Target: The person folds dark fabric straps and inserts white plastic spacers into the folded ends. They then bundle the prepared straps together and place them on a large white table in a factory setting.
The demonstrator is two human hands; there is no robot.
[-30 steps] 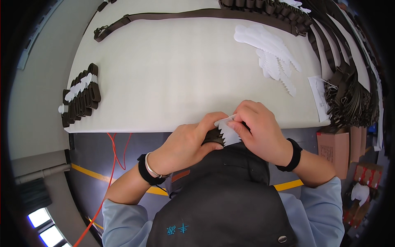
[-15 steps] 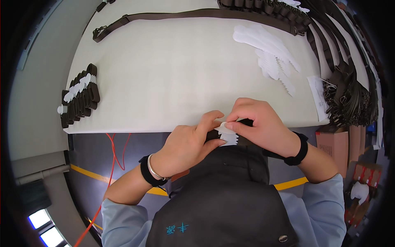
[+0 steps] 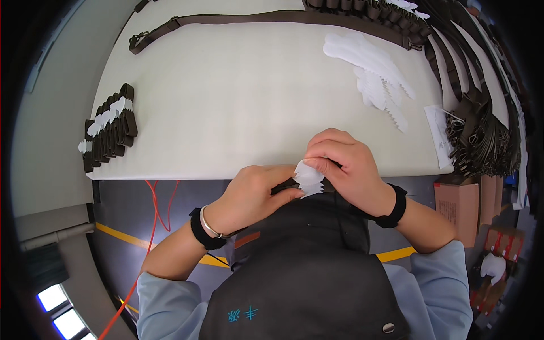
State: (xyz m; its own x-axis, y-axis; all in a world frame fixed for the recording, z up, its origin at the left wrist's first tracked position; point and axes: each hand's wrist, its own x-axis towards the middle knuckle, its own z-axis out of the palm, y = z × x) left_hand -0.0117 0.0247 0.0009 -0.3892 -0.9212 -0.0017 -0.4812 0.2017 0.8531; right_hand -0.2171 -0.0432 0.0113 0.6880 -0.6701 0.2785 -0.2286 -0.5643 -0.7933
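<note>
Near the front edge of the table, my left hand [image 3: 249, 195] grips a folded dark brown strap [image 3: 288, 185], mostly covered by my fingers. A white paper band with a scalloped edge [image 3: 309, 180] lies across that strap, with my left thumb close to its lower end. The upper end of the band is pinched between the thumb and fingers of my right hand [image 3: 354, 170]. Both hands are closed and close together. Whether the band goes all the way round the strap is hidden.
Banded folded straps [image 3: 116, 127] stand in a row at the table's left edge. One long strap [image 3: 243, 18] stretches across the back. White paper bands [image 3: 368, 59] lie at the right, beside hanging straps with metal hooks [image 3: 481, 136]. Cardboard boxes [image 3: 458, 209] are on the floor.
My right hand has moved slightly left, and the paper band's upper end is now more upright. My left fingers, raised before, now lie lower along the strap.
</note>
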